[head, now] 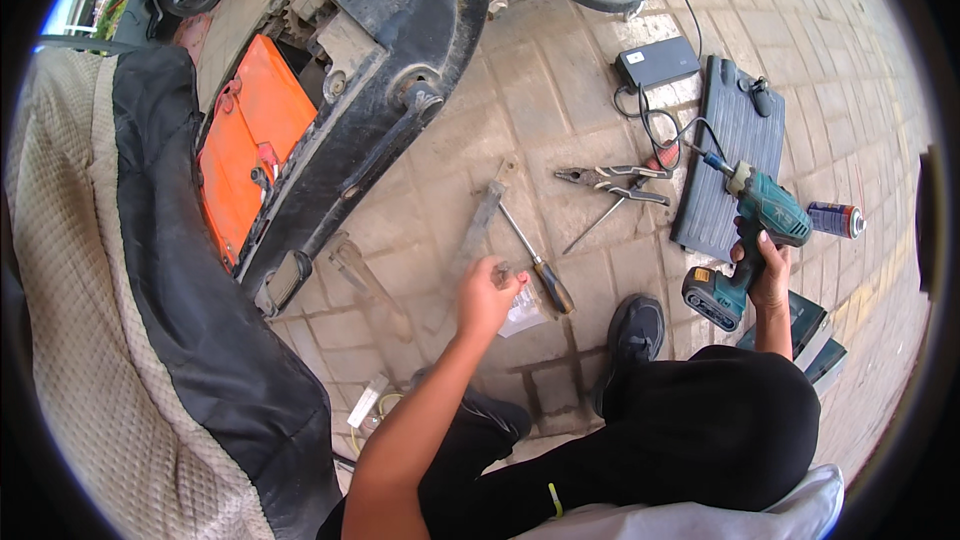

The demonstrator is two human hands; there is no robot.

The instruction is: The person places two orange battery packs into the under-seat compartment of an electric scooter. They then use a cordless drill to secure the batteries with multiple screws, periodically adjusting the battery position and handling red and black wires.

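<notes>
My right hand (772,270) grips the handle of a teal cordless drill driver (772,206), its bit pointing up and left above a ribbed black mat. My left hand (487,300) is low over the paving, its fingertips pinched on a small dark piece (504,268) too small to name. Just beyond those fingers is a flat metal strip (480,221), partly blurred; I cannot tell whether they touch it. Close by on the paving lie a screwdriver (553,285) with a black and orange handle and a clear plastic bag (523,315).
A scooter frame (390,120) with an orange battery (251,142) stands at upper left, beside a quilted cover (90,255). Combination pliers (615,181), a red-handled screwdriver (596,225), a black power adapter (658,60), the ribbed mat (731,135) and a spray can (836,220) lie rightward.
</notes>
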